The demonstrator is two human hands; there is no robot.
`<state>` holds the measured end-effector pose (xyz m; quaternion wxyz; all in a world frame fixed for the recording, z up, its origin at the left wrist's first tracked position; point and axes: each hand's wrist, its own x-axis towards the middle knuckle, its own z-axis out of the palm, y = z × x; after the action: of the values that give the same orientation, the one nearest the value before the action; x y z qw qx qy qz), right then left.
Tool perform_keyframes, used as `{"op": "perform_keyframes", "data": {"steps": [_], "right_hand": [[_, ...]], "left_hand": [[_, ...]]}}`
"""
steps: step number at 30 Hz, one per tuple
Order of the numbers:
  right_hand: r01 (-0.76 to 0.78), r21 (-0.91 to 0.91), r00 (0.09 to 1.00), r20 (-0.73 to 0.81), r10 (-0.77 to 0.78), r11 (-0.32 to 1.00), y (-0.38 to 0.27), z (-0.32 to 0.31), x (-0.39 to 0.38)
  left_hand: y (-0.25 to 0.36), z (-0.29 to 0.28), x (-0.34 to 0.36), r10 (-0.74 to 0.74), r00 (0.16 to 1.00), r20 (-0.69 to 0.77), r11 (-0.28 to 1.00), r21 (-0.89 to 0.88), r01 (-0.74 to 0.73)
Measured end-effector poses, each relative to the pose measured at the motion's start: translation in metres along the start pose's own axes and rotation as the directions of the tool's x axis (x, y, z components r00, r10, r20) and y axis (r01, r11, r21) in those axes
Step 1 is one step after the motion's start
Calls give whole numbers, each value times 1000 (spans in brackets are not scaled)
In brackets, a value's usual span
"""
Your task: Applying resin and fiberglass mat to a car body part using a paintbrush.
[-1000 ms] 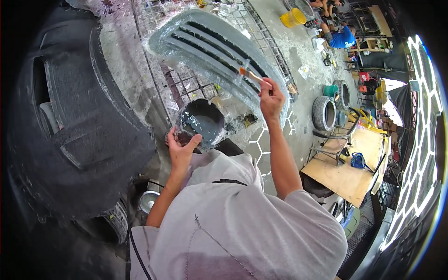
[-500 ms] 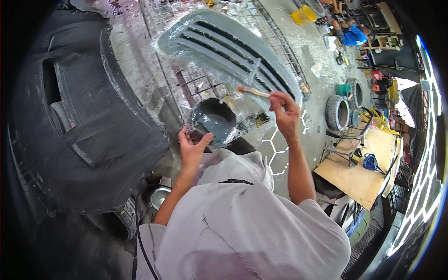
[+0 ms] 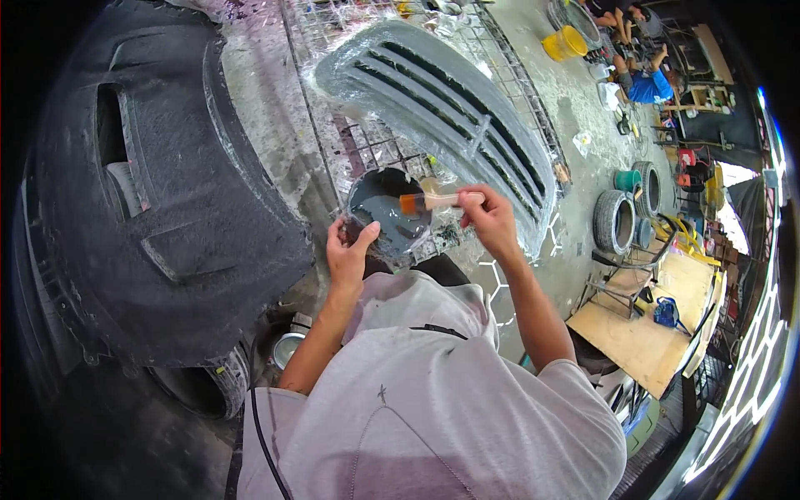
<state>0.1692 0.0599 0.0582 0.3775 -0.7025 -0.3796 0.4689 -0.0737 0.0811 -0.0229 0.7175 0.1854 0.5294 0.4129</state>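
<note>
My left hand (image 3: 347,254) grips the near rim of a clear plastic cup (image 3: 385,212) with dark grey liquid in it. My right hand (image 3: 488,221) holds a small paintbrush (image 3: 429,201) by its pale handle. The brush's orange ferrule and bristles reach over the cup's mouth. Just beyond the cup lies a grey slatted grille part (image 3: 442,100), glossy and wet-looking, on a wire mesh rack (image 3: 358,142).
A large black moulded car panel (image 3: 158,192) fills the left. A metal can (image 3: 286,348) stands on the floor by my left elbow. Tyres (image 3: 617,221), a yellow bucket (image 3: 569,42), a plywood bench (image 3: 646,329) and seated people (image 3: 642,79) are at the right.
My right hand has drawn the brush back from the grille and swung its bristles down over the cup. The left hand has kept its hold on the cup.
</note>
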Motion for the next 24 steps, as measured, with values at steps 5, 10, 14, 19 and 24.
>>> {"op": "perform_keyframes", "data": {"steps": [5,10,14,19,24], "right_hand": [[320,109,937,-179,-298,941,-52,9,69],[502,107,842,-287,-456,858,-73,30,168],[559,-77,790,-254,-559,825,-48,40,212],[503,-541,672,-246,-699,674,-21,19,168],[665,-572,538,-78,-839,480,-61,17,154]], "left_hand": [[-20,-3,7,126,992,-15,992,-29,-127],[-21,3,-1,116,993,15,992,44,-117],[-18,8,-2,67,998,3,998,21,-67],[-23,3,-3,104,995,-8,992,-69,-104],[-21,4,-5,95,995,2,995,-42,-95]]}}
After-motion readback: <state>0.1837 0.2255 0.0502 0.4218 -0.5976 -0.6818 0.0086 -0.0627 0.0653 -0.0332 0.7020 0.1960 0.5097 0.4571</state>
